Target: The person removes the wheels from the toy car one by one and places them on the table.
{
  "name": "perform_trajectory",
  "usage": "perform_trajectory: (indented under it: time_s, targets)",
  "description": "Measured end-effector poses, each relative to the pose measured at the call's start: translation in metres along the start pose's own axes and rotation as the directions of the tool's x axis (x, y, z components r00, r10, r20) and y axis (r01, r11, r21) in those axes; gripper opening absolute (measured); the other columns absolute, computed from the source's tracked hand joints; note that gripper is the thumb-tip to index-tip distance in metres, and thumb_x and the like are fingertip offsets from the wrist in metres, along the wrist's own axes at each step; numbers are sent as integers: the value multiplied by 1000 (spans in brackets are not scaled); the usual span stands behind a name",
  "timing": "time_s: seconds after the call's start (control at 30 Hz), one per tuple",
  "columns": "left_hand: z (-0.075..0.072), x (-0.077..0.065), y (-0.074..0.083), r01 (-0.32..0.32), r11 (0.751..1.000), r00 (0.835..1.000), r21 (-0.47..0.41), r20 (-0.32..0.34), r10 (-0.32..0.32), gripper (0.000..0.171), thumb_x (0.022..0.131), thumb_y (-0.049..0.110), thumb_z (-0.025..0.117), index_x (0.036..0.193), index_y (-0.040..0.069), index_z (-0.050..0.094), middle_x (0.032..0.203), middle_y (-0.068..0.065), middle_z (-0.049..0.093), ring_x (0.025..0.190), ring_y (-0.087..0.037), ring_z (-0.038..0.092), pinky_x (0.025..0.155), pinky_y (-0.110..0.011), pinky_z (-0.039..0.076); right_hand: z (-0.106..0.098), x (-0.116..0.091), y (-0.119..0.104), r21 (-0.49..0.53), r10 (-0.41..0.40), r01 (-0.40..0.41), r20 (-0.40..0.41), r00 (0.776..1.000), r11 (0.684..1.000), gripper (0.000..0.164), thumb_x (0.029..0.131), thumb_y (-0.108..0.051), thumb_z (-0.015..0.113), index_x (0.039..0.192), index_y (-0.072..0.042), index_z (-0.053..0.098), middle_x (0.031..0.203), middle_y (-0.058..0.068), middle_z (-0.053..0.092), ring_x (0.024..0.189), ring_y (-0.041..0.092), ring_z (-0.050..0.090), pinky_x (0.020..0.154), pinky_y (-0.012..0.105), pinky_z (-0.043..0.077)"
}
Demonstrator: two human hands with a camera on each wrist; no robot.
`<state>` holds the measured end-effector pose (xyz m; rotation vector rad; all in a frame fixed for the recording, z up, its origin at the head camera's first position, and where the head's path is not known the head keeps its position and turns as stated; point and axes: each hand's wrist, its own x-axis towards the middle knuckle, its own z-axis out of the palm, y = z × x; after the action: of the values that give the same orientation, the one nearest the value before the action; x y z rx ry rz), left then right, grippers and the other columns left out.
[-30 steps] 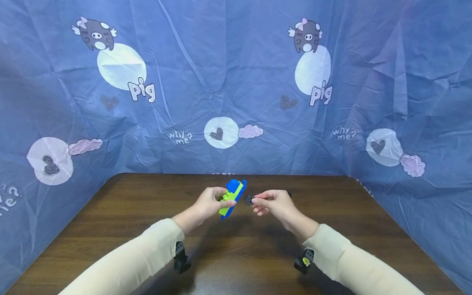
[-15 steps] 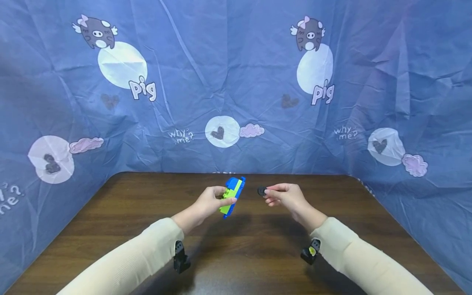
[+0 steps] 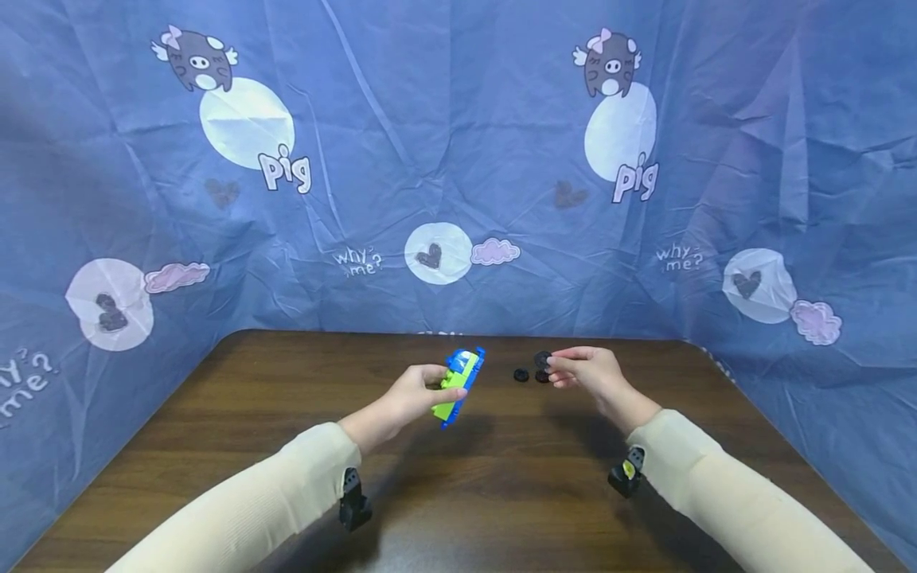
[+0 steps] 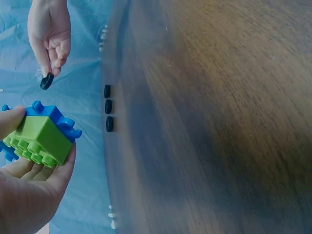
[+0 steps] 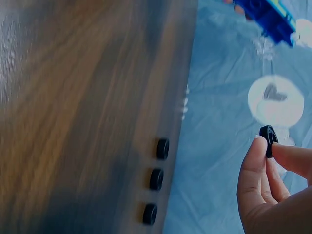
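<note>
My left hand (image 3: 408, 394) grips a toy block car (image 3: 451, 391) between thumb and fingers, tilted on its side. It has lime-green studded bricks (image 4: 41, 134) on a blue chassis (image 4: 56, 117) with small pegs sticking out. To the right, my right hand (image 3: 595, 374) pinches a small black toy wheel (image 5: 267, 139) by its rim with thumb and fingertip. Three more black wheels (image 4: 108, 106) stand in a row on the table in both wrist views. Two of them show in the head view, just below the pinched wheel; the third is hidden behind the right hand.
The brown wooden table (image 3: 458, 477) reaches back to a blue printed curtain (image 3: 458, 159) that encloses it at the back and sides. A black wrist camera (image 3: 353, 500) is strapped to each sleeve.
My right hand has moved right and slightly back with the wheel, away from the block car. Wheels on the table now show near it. My left hand stays nearly where it was.
</note>
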<state>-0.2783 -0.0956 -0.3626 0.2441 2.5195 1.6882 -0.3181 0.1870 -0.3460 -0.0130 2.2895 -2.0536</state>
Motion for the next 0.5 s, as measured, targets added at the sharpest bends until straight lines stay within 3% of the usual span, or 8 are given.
perform_trajectory:
  time_s: [0.33,0.5]
  targets:
    - [2,-1,0,-17,999,1000,38,12,16,48,86,19,73,125,-6,59,114,-14,67,98,-19,61,84,-36,55,-31,22,10,61,85,-82,-47,995,995,28,89,3,63,113,15,56,67,2,69,57,8,65,59,21,56]
    - [2,-1,-1,-38,998,999,45,1,38,44,85,18,74,120,-6,61,111,-13,68,97,-18,61,80,-33,55,-44,31,17,74,115,-107,-102,988,992,21,88,4,64,107,12,60,67,1,69,57,8,65,62,23,57]
